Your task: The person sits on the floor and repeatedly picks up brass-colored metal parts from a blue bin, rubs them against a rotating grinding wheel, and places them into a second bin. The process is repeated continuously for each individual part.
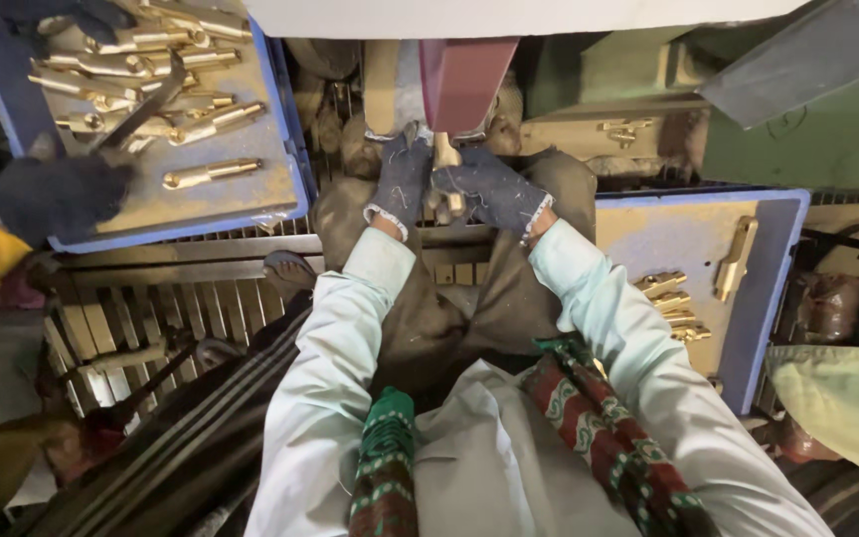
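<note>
Hands in dark blue gloves meet at the top middle of the frame. Left hand (399,182) and right hand (492,189) both grip a small gold metal part (446,159), just under a dark red machine block (461,75).

Blue trays (290,139) with more gold parts sit at upper left and right.

The brass piece (446,159) at twelve o'clock is mostly covered by the gloved left hand (400,184) and right hand (494,189), so its shape below the fingers cannot be told. The top edge cuts off the red block (464,75) above it. At ten o'clock, the blue tray (285,119) runs out of the picture, and a dark tool (141,109) hides some brass parts (151,60). A co-worker's gloved hand (47,194) at nine o'clock is blurred, its arm cut by the left edge.
</note>
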